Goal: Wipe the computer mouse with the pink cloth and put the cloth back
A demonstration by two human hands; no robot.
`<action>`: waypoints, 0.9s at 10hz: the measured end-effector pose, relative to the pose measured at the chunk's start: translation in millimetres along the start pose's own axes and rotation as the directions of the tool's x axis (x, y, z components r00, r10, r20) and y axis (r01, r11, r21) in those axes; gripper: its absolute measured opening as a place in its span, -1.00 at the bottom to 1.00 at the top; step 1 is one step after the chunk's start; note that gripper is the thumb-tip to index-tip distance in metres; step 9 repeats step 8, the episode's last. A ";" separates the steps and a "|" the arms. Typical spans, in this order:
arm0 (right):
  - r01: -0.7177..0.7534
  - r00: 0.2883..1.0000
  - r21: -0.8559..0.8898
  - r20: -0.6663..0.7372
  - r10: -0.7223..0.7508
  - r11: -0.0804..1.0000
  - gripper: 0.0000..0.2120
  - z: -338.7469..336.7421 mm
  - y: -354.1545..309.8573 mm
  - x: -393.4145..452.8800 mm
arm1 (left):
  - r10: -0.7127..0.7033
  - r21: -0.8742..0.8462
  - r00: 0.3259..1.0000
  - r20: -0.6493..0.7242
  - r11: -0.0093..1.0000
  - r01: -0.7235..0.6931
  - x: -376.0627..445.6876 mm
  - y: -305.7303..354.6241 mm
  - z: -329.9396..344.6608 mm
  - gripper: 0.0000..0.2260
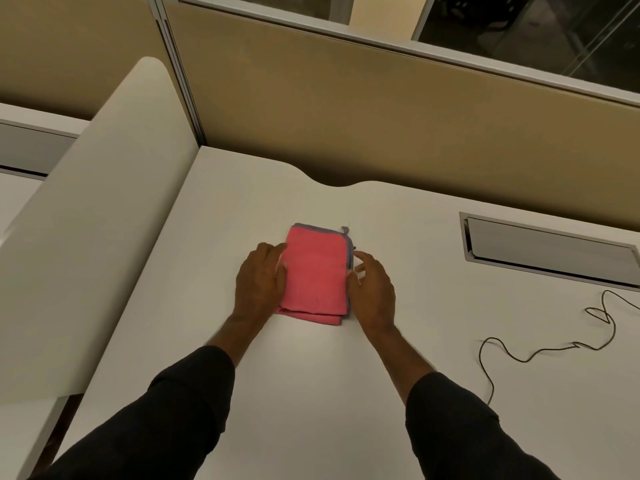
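On the white desk (415,393), mid-surface, the folded pink cloth (317,275) lies with its long axis toward the back edge; left hand (261,280) and right hand (372,292), fingers loosely spread, flank and touch its sides.

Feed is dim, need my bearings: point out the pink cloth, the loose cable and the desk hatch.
pink cloth (317,275), head view, middle of its top fold.
cable (540,350), head view, mid-run on the desk.
desk hatch (550,245), head view, centre of its grey lid.
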State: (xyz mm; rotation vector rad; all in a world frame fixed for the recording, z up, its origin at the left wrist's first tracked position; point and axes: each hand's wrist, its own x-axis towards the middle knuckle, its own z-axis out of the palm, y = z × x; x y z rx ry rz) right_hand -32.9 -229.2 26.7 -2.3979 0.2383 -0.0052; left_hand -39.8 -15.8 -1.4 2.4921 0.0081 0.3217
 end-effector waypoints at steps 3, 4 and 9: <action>0.357 0.932 -0.394 0.217 -0.291 0.847 -0.40 42.7 -11.2 0.2 | 0.192 0.176 0.898 0.395 0.944 -0.279 3.5 0.9 30.3 -0.45; 0.346 0.930 -0.408 0.266 -0.253 0.845 -0.34 52.6 -3.2 -5.0 | 0.166 0.182 0.890 0.424 0.947 -0.263 1.2 -0.1 32.2 -0.39; 0.311 0.942 -0.401 0.253 -0.222 0.861 -0.35 46.5 -4.2 -3.4 | 0.102 0.162 0.892 0.439 0.968 -0.191 5.9 9.2 24.2 -0.38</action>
